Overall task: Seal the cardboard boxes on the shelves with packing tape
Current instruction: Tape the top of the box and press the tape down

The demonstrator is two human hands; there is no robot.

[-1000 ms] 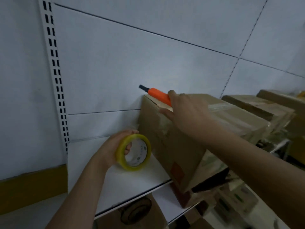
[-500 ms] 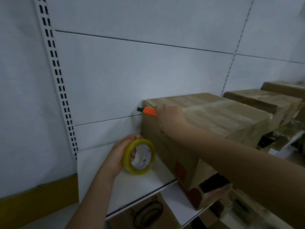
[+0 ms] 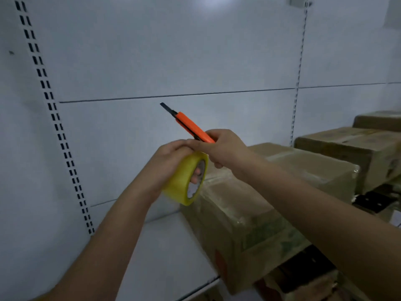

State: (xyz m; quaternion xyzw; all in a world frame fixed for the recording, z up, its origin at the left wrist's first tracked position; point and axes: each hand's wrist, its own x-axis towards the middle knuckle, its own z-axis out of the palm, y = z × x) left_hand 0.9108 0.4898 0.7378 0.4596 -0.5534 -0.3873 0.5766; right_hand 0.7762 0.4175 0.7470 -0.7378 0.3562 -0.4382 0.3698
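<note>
Both hands have lifted off the taped brown cardboard box and met above it.
Left hand grips the yellow packing-tape roll; right hand clasps the orange utility knife, likely seeking the tape's free end next.

The tape roll is translucent yellow. The knife is orange with a black tip. The boxes are brown; the near one bears a red patch. The shelf is white.

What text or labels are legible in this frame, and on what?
None legible.
Nearest cardboard box: red patch on its front face and greenish print under the tape, both too blurred to read.
Tape roll core: print too blurred to read.
Orange utility knife: no marking visible.
</note>
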